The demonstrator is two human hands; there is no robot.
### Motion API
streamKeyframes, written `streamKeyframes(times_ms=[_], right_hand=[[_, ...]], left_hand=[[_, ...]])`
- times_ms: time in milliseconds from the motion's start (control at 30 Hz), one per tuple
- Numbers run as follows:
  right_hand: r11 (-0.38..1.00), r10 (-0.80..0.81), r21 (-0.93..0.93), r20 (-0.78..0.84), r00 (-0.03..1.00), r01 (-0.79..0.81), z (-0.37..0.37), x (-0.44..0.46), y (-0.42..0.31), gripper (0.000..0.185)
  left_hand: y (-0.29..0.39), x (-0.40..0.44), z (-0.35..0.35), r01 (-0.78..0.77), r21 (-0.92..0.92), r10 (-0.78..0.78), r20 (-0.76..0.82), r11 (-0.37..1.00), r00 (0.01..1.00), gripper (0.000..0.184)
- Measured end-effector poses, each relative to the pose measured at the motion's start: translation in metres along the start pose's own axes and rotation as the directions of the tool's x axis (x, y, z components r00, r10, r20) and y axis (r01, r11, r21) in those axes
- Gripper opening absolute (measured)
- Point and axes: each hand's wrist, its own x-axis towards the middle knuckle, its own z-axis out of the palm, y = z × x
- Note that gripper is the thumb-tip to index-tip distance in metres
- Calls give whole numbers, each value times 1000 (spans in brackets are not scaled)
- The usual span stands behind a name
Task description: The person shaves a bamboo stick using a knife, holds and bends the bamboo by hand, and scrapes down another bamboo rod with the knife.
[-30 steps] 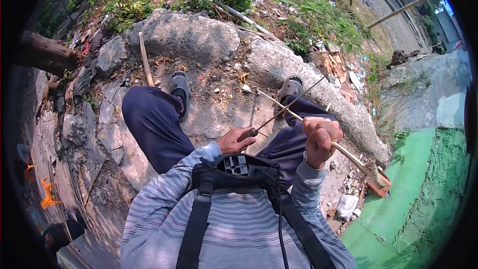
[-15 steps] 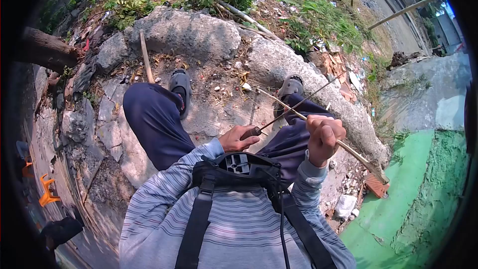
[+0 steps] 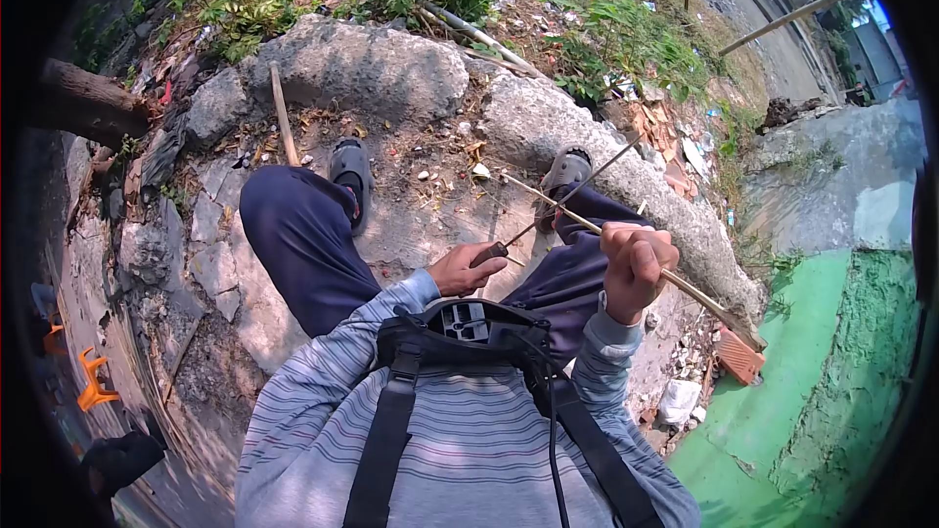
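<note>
My left hand [image 3: 464, 271] is closed around the dark handle of a long-bladed knife [image 3: 598, 172], its narrow blade slanting up and right. In my right hand [image 3: 638, 272], fingers wrapped tight, is a thin pale wooden stick [image 3: 696, 301]. Its thin end points up and left between my feet, and the thicker, rough end reaches down to the right. Blade and stick cross above my right shin; whether they touch I cannot tell. Both hands are in front of a black chest bag [image 3: 416, 336].
Broken concrete slabs [image 3: 372, 64] curve beyond my feet. A wooden handle [image 3: 284, 115] leans by my left knee. On the right are a reddish brick [image 3: 739, 357] and a green-painted surface [image 3: 782, 381]. An orange plastic object [image 3: 95, 381] is at the far left.
The knife blade has swung upward and left, and its crossing with the stick has shifted toward the stick's thin end. My right hand and the stick have barely moved.
</note>
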Motion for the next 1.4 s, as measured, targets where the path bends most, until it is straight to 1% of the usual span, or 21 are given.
streamKeyframes(times_ms=[33,67,133,267,367,433,533,667,733,833,867,933,967,1000,1067,1200,1267,1300,1333,1400], right_hand=[[1000,9,12,-17,1000,-8,-1,0,0,48],[1000,6,11,-16,1000,-6,-2,0,1,48],[1000,12,5,-15,1000,-12,-4,-1,0,48],[1000,16,-15,-18,1000,-16,-1,-3,-1,49],[1000,0,-17,22,1000,1,-1,-4,1,49],[1000,-2,-24,-26,1000,2,2,-3,1,49],[1000,10,-13,18,1000,-10,-1,-2,-2,49],[1000,8,-12,8,1000,-8,-1,-4,-1,49],[997,76,-5,-9,997,-76,-4,-6,-2,49],[997,83,7,-48,995,-83,-5,-7,-2,49],[997,79,6,-50,996,-79,-6,-7,-2,49],[997,73,-18,-35,997,-74,-9,-7,-2,49],[997,73,-18,-35,997,-74,-10,-7,-2,49],[997,74,-9,-37,997,-75,-10,-7,-2,49],[997,76,-1,-43,996,-76,-11,-6,-3,49],[997,75,0,-19,997,-75,-9,-8,-3,49],[996,87,2,-20,996,-87,-9,-8,-4,49],[996,84,4,-19,996,-84,-9,-8,-4,49],[996,86,-6,-15,996,-86,-9,-8,-4,50],[996,90,-21,-11,996,-90,-9,-8,-5,50]], left_hand=[[-2,2,-1,39,-31,-40,-16,999,999,32],[-4,3,-1,37,-30,-37,-16,999,999,32],[0,2,2,16,105,-7,-78,994,997,33],[4,-3,6,-32,129,42,-71,991,997,34],[3,0,2,-67,160,82,-87,985,993,36],[-2,7,-2,9,196,19,-143,981,990,38],[-3,8,-4,17,242,20,-147,970,989,40],[0,3,-3,9,200,11,-102,980,995,41],[2,3,-3,61,105,-52,-80,993,995,41],[-18,16,-11,77,85,-70,-86,993,994,42],[-24,19,-11,75,88,-68,-84,993,994,42],[-15,19,-9,37,191,-11,-131,981,991,48],[-12,19,-9,-32,261,69,-135,965,988,48],[-7,16,-7,-33,261,70,-134,965,989,48],[4,11,-2,33,249,-2,-126,968,992,42],[-13,20,-7,-17,262,48,-114,965,992,43],[-17,23,-12,122,208,-90,-154,971,984,46],[-15,25,-13,139,192,-110,-154,971,982,45],[-13,24,-13,138,194,-108,-155,971,982,45],[-8,22,-10,112,263,-64,-186,958,980,46]])
